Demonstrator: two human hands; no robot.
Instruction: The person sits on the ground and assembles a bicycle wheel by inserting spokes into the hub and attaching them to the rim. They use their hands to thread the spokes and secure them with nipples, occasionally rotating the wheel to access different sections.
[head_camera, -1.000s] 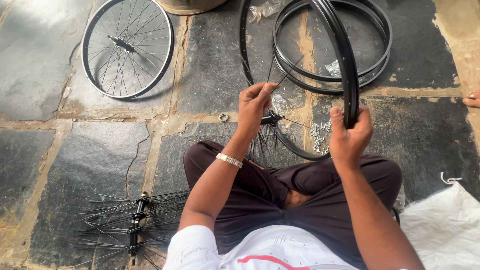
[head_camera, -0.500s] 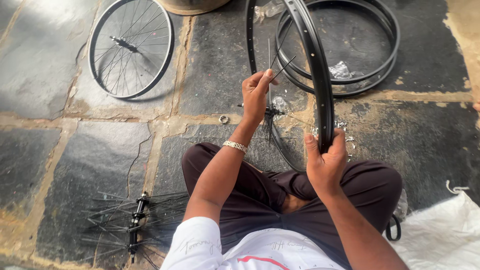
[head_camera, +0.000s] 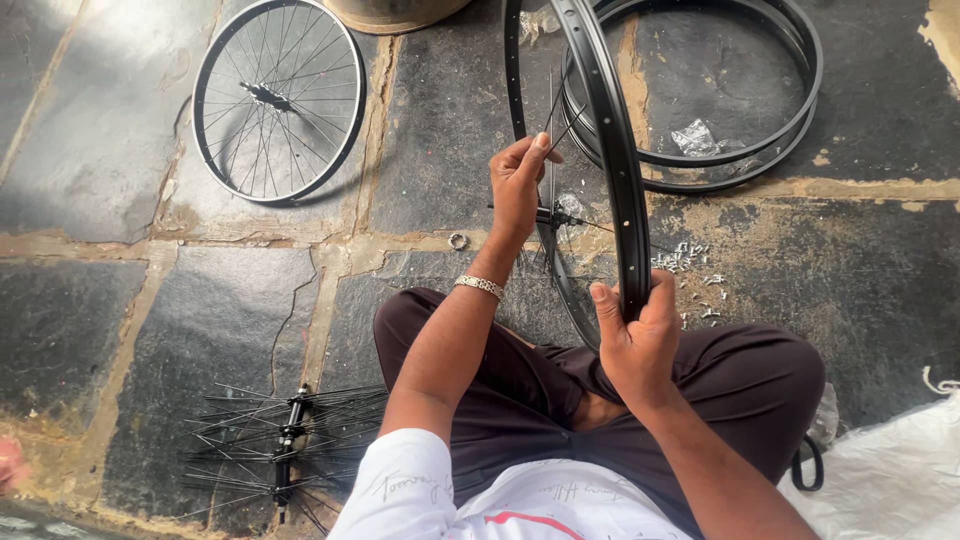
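Dark stone floor (head_camera: 120, 300) of big slabs with sandy, worn joints; bright light falls across the upper left. A spoked wheel (head_camera: 278, 100) lies flat on it, stacked bare rims (head_camera: 790, 120) upper right, hubs with loose spokes (head_camera: 285, 450) lower left, a white sack (head_camera: 900, 480) at the lower right corner

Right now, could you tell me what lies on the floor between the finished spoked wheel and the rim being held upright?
In the head view, only a small metal ring lies between the spoked wheel and the held rim; otherwise bare stone.

Spoked wheel (head_camera: 278, 100) left of rim (head_camera: 610, 160)
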